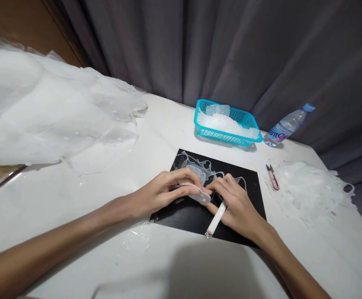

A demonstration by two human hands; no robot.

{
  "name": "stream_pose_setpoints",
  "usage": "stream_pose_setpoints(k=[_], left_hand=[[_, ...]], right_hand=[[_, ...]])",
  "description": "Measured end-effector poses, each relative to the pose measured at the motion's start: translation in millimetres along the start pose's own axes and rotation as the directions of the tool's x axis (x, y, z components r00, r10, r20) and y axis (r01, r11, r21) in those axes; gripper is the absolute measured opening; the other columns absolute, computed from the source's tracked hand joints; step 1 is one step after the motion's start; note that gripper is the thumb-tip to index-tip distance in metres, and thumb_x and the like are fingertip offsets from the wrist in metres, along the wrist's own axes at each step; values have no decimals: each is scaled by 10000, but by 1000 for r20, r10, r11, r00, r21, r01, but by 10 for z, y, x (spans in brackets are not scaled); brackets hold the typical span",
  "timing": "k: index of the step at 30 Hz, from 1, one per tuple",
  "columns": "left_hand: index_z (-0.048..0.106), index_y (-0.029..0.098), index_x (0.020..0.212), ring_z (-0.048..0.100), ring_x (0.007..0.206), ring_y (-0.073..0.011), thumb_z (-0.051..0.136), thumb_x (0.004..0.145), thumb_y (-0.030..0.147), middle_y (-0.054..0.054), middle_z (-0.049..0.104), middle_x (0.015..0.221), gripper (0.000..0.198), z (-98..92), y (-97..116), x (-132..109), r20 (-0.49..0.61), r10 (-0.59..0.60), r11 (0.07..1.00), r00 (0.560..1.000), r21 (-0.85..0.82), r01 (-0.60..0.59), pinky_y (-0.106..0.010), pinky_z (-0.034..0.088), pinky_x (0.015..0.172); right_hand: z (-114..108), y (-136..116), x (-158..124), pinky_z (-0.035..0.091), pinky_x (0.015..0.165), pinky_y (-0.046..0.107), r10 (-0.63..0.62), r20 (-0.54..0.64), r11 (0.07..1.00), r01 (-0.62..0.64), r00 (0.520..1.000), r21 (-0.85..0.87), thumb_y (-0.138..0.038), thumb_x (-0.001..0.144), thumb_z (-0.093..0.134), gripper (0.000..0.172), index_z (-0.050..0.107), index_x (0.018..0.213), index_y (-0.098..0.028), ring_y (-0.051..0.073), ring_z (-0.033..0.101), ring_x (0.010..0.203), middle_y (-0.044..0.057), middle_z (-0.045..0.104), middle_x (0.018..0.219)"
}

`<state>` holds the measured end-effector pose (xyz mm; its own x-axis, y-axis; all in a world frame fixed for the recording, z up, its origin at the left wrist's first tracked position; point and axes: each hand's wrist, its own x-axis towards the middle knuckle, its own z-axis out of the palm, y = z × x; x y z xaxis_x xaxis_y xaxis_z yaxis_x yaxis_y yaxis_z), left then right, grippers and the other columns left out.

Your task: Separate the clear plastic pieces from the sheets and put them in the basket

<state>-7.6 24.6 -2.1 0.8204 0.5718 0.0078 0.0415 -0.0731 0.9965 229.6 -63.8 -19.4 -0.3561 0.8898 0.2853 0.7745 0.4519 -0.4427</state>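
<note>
Over the black mat, my left hand pinches a flat, translucent white rubbery piece between thumb and fingers. My right hand is closed around a slim white-handled tool, whose handle sticks out below the palm. The tool's working end is hidden behind the fingers. Right fingertips meet the near edge of the piece. Beyond the hands, a clear sheet with cut-out outlines lies on the mat.
A blue basket holds a pile of similar white pieces. To its right stands a water bottle. Pink thread snips lie beside a heap of clear scraps. Stacked translucent sheets cover the table's left side.
</note>
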Motion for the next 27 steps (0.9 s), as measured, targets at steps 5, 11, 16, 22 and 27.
stream_pose_setpoints(k=[5, 11, 16, 22, 27], left_hand=[[679, 205, 1092, 749, 1162, -239, 634, 1051, 316, -80, 803, 1197, 127, -25, 2, -17, 3, 68, 998, 998, 13, -68, -357, 573, 989], [713, 195, 1105, 771, 1083, -237, 638, 1049, 310, -77, 812, 1140, 147, -35, 25, -11, -9, 138, 984, 990, 115, -136, -338, 600, 922], [746, 234, 1120, 776, 1042, -187, 646, 1042, 235, -32, 813, 1118, 126, -28, 20, -19, -5, 243, 953, 970, 187, -238, -287, 595, 926], [731, 248, 1142, 746, 1153, -204, 645, 1048, 264, -36, 788, 1225, 128, -37, 12, -12, 21, 236, 947, 971, 219, -235, -321, 572, 1011], [632, 280, 1381, 664, 1275, -241, 659, 1036, 408, -68, 695, 1387, 369, -207, -27, -6, 99, 123, 814, 987, 560, -158, -377, 522, 1094]], right_hand=[[-20, 61, -15, 445, 711, 358, -21, 69, 997, 16, 997, 74, -192, 1007, 659, 137, 582, 900, -227, 219, 509, 833, 20, 644, 828], [-170, -10, -10, 439, 732, 349, 2, -92, 980, 16, 996, 199, -113, 1015, 570, 134, 647, 992, -220, 196, 518, 833, 18, 663, 863], [-103, -205, -18, 477, 765, 368, -50, -328, 960, 136, 943, 246, -158, 965, 697, 229, 651, 1182, -215, 203, 609, 890, 44, 697, 984], [-66, -309, 13, 493, 759, 349, -144, -409, 974, 201, 901, 102, -44, 946, 694, 236, 654, 1117, -202, 184, 649, 863, 38, 732, 946], [-531, 40, -76, 471, 663, 322, 172, -580, 984, -166, 796, 64, -207, 960, 689, 22, 670, 964, -219, 165, 597, 723, 24, 683, 883]])
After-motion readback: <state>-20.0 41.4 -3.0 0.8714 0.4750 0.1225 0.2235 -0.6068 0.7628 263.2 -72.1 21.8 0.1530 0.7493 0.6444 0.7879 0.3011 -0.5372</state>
